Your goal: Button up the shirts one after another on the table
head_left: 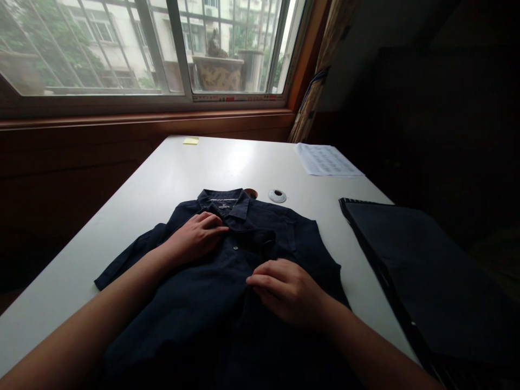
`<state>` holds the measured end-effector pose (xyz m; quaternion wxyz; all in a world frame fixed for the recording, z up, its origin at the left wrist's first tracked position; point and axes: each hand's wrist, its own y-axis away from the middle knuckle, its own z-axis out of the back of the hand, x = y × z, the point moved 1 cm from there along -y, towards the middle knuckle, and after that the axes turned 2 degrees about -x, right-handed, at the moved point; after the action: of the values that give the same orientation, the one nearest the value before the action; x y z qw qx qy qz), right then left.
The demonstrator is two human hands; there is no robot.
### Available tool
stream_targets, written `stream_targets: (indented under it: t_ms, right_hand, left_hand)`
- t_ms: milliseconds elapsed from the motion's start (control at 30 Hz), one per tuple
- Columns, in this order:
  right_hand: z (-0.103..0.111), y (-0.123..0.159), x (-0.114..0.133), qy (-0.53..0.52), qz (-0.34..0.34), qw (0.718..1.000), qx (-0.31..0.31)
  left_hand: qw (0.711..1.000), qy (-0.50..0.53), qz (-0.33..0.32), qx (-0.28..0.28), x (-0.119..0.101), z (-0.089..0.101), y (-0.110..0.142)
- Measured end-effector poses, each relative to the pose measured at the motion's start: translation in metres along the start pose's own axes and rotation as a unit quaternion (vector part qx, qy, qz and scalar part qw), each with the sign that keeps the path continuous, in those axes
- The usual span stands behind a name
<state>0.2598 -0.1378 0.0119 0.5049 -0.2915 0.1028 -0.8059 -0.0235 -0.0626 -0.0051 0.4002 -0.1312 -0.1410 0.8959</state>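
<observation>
The bare right hand (290,287) is pinching the dark navy collared shirt (190,303); the left hand's (197,235) fingers are pressing, perhaps gripping, near its collar.

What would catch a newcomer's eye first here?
The dark shirt spread on the white table, collar toward the window, with the left hand and right hand on its front. That barred window is strikingly bright against the dim room. Printed sheets lie far right.
</observation>
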Motion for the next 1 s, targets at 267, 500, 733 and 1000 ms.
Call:
stream_targets:
  t_ms: [267, 500, 733, 1000]
  right_hand:
    - [0.0006, 0.0001, -0.0027, -0.014, -0.045, 0.998, 0.043]
    - [-0.001, 0.0015, -0.0036, -0.011, -0.042, 0.998, 0.047]
    - [-0.0005, 0.0, -0.0067, -0.03, -0.029, 0.999, 0.034]
    - [0.0044, -0.0016, -0.0079, -0.039, -0.024, 0.998, 0.037]
  left_hand:
    - [1.0, 0.02, 0.005, -0.017, -0.0015, 0.0, -0.0004]
    - [1.0, 0.025, 0.005, -0.018, -0.0007, -0.0001, -0.0005]
    - [0.999, 0.026, 0.009, -0.021, -0.0008, -0.001, -0.0006]
    - [0.999, 0.025, 0.007, -0.02, -0.0006, -0.0011, -0.0001]
